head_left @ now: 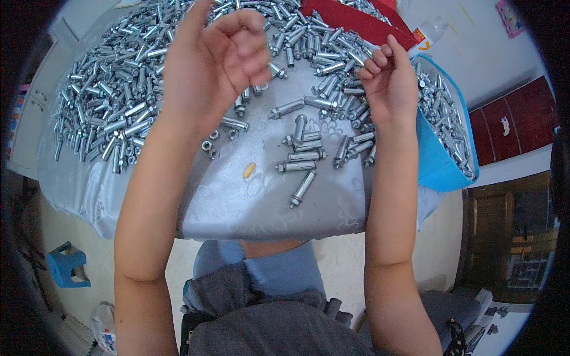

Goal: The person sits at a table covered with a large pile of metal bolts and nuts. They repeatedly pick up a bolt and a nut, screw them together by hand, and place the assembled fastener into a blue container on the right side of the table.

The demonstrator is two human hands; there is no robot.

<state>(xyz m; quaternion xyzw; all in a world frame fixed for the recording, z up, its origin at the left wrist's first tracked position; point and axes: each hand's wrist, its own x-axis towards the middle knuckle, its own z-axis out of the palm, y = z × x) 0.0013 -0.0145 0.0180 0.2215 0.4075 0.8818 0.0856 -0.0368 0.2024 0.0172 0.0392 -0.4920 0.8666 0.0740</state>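
Both my hands are raised over a table heaped with silvery expansion bolts. My left hand [217, 68] hovers above the larger pile of bolts [113, 98], palm showing, fingers half curled and slightly blurred, with nothing visible in it. To the right, my right hand [389, 86] is near the blue box, its fingers loosely bent and its palm bare. Between my forearms lies a small loose group of bolts [304, 156], with one bolt [303, 189] closest to me. Several loose nuts [213, 144] sit beside my left wrist, and a small yellow oblong piece [249, 170] rests nearby.
A blue box [436, 157] full of bolts stands at the table's right edge. A red box [350, 24] and a clear bottle [430, 31] are at the back. The table has a shiny grey cloth [219, 204]. A blue stool [67, 267] stands on the floor at left.
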